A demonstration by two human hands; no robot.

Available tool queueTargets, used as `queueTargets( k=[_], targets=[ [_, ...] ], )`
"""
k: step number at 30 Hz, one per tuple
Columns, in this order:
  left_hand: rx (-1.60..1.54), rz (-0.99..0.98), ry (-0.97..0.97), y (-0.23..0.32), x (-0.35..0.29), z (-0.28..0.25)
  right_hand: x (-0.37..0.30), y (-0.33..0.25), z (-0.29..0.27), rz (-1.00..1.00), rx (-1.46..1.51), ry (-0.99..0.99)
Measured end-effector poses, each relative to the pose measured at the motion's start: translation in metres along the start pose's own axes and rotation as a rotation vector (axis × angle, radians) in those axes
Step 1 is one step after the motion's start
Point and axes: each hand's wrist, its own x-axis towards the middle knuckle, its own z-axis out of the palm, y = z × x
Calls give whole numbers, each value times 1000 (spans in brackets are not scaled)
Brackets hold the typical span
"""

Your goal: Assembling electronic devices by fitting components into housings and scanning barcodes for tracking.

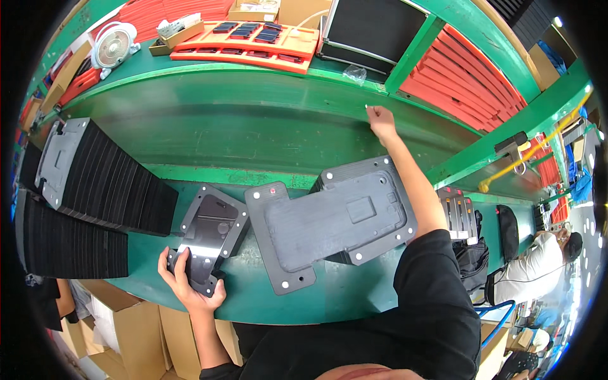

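Observation:
At the near left of the bench, my left hand (pixel 186 284) is wrapped round the near end of a small black fixture (pixel 236 221). A glossy dark glass panel (pixel 209 228) lies in it and reflects a bright strip of light. My right arm reaches far forward, and my right hand (pixel 382 123) is closed in a pinch in front of the green back panel. A tiny white piece shows at its fingertips; its kind is too small to tell. Below that arm lies a stack of larger dark grey trays (pixel 316 221), the top one set askew, with a recessed bed and white round studs.
Tall stacks of black trays (pixel 117 180) stand on the left of the green bench (pixel 253 304). The shelf above carries a white fan (pixel 114 45), an orange tray (pixel 247 47) with dark panels and a black case (pixel 373 31). A green post rises at right; another person (pixel 529 269) sits beyond.

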Motion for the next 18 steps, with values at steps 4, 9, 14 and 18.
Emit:
queueTargets(
  k=[4, 9, 14, 18],
  targets=[
    [2, 28, 10, 1, 3, 1, -40, -59, -32, 186, 771, -257],
    [-10, 41, 7, 3, 4, 0, -80, -94, -60, 47, 1077, -495],
    [-16, 52, 5, 8, 3, -1, -113, -109, -82, -9, 1091, -533],
    [-39, 50, 9, 11, 1, -1, -132, -111, -93, 10, 1033, -529]
  ],
)
